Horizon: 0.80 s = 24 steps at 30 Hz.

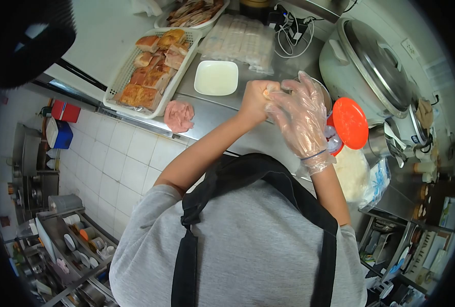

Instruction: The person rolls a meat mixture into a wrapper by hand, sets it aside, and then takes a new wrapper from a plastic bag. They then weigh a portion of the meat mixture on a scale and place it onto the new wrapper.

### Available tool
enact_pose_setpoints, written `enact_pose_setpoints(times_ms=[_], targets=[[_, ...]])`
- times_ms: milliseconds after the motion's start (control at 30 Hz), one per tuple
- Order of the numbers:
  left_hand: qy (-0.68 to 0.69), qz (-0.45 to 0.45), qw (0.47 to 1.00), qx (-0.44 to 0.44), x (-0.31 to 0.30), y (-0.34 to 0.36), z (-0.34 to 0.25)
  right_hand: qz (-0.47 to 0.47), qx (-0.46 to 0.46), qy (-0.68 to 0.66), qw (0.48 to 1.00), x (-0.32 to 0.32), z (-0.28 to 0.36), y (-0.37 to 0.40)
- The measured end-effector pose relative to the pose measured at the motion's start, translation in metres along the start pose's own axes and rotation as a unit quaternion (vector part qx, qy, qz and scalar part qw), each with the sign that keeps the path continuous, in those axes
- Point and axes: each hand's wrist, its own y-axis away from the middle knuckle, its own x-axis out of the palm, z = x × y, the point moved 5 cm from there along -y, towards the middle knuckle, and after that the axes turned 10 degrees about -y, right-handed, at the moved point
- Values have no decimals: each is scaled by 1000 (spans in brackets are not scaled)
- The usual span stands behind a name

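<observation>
My bare left hand (258,100) is closed in a fist above the steel counter. What its fingers hold, if anything, is hidden where the hands meet. My right hand (303,113) wears a clear plastic glove with a blue band at the wrist. Its gloved fingers are spread and partly bent, and their tips touch the left fist. Just beyond the left hand, a white square dish (216,78) holds pale liquid. Close to the right hand are a red-orange lid (350,123) and the rim of a round container, partly hidden behind the glove.
At left, a white basket (116,108) holds browned meat pieces (158,77) beside a crumpled pink cloth (179,116). Wrapped packs (240,40) lie at the back near white cables (290,43). A large lidded cooker (363,66) and a bag of white contents (351,173) stand right.
</observation>
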Motion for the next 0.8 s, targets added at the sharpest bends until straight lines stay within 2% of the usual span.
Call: enact_pose_setpoints(times_ms=[133,233,333,400,500,600,800], targets=[[-1,31,999,10,0,2,-2,9,-20,5,1000,2,-1,-3],[0,60,998,2,0,-1,-14,-23,-14,-124,992,-1,-14,-2],[-17,102,994,-23,-2,-5,-20,-88,41,-188,977,-6,-17,-2],[22,107,992,-56,1,-4,-21,-66,30,-181,981,-9,-10,-7],[29,105,994,-4,-1,-6,-46,-35,12,-195,980,-5,-12,-7],[11,146,989,-33,-2,-7,-43,-20,-9,-194,981,-5,-12,-10],[46,154,984,-75,-3,-6,-35,-9,-36,-129,991,-10,-10,-12]])
